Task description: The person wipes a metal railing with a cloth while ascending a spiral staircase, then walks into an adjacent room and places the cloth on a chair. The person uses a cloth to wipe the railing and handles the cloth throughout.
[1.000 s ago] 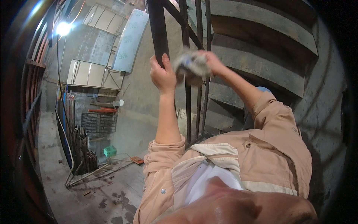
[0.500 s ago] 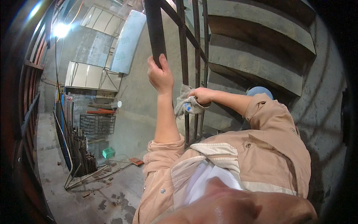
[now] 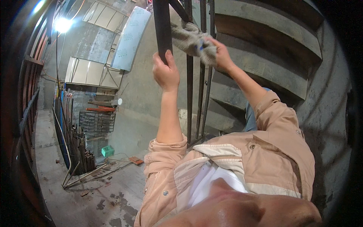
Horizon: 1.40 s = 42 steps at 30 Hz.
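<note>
Beside concrete steps (image 3: 261,55); dark railing (image 3: 162,26); patchy floor (image 3: 85,204)

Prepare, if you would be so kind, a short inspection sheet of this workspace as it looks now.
Surface: concrete floor, marked with dark patches.
Job's things: dark handrail with upright bars beside it; grey rag, blurred, so its exact contact with the metal cannot be told.
Clutter: green box and orange-red block on the floor; bundle of dark rods at lower left.
Hands: left hand closed on the handrail; right hand gripping the rag.
Cables: thin orange cable near the lit lamp.
Surroundings: concrete stairs to the right; pale blue panel at upper left.
</note>
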Tool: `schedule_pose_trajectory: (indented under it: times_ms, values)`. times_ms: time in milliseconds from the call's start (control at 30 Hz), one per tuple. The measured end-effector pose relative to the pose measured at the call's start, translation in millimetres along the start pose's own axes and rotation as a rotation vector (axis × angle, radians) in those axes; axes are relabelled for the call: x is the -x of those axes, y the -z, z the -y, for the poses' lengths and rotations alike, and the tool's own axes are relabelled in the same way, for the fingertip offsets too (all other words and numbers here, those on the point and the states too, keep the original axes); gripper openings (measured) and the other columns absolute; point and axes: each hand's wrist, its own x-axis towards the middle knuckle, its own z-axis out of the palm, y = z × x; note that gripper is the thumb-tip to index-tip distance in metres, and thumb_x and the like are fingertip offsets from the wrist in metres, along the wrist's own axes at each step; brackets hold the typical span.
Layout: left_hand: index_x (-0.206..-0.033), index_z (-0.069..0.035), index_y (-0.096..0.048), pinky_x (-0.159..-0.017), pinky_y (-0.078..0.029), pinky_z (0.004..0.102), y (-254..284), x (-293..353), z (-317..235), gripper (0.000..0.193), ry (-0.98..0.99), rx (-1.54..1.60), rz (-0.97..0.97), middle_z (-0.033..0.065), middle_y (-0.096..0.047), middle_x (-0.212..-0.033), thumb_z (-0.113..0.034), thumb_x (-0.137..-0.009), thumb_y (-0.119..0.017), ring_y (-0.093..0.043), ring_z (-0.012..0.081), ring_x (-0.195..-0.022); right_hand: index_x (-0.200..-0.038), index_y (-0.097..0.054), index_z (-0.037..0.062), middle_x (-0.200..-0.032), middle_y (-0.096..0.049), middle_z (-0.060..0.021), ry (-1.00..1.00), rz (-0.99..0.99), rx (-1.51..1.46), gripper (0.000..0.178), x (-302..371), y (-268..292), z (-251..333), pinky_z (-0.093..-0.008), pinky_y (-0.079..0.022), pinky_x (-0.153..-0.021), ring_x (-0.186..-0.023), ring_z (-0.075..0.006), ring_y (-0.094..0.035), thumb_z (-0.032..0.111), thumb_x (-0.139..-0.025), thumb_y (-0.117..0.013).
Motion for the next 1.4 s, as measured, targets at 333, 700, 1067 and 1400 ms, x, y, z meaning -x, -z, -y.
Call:
schedule_pose_trajectory:
  times_ms: [333,700,1067,1400]
  values:
    - [-0.105,0.0,-0.053,-0.065,-0.048,0.0485,7.4,5.3,1.5,0.046,0.022,-0.053,0.016,0.0234,-0.065,-0.085,-0.044,-0.095,-0.047,-0.063,0.043,-0.078,-0.119,-0.063,0.0169,-0.105,-0.066,-0.0163,-0.257,0.892,0.506,0.036,113.5,-53.5,-21.3,-0.039,-0.049,-0.083,-0.097,-0.0334,-0.062,0.017,-0.083,-0.062]
    - [-0.106,0.002,-0.051,-0.064,-0.049,0.0496,27.4,3.8,1.4,0.045,-0.012,-0.013,0.03,0.0235,-0.065,-0.086,-0.042,-0.095,-0.047,-0.063,0.0424,-0.077,-0.117,-0.063,0.009,-0.115,-0.061,-0.0015,-0.426,0.16,-0.133,0.031,109.7,18.3,27.7,-0.0323,-0.045,-0.096,-0.106,-0.0133,-0.056,0.008,-0.086,-0.065]
    - [-0.106,-0.002,-0.052,-0.07,-0.05,0.0502,28.7,6.3,2.4,0.042,0.031,-0.081,0.075,0.0223,-0.065,-0.09,-0.042,-0.094,-0.046,-0.064,0.0416,-0.081,-0.127,-0.056,0.0075,-0.122,-0.06,-0.0048,0.63,-0.101,0.072,0.037,-58.8,15.4,203.6,-0.0295,-0.047,-0.093,-0.105,-0.0147,-0.059,0.015,-0.091,-0.061]
    - [-0.116,-0.012,-0.052,-0.071,-0.054,0.0439,26.5,8.7,6.8,0.047,-0.006,-0.163,0.178,0.0137,-0.066,-0.099,-0.043,-0.082,-0.062,-0.066,0.0344,-0.086,-0.13,-0.053,0.0112,-0.123,-0.06,-0.0164,0.16,0.041,0.456,0.056,2.5,-76.2,148.2,-0.036,-0.044,-0.098,-0.115,-0.028,-0.057,-0.002,-0.076,-0.064]
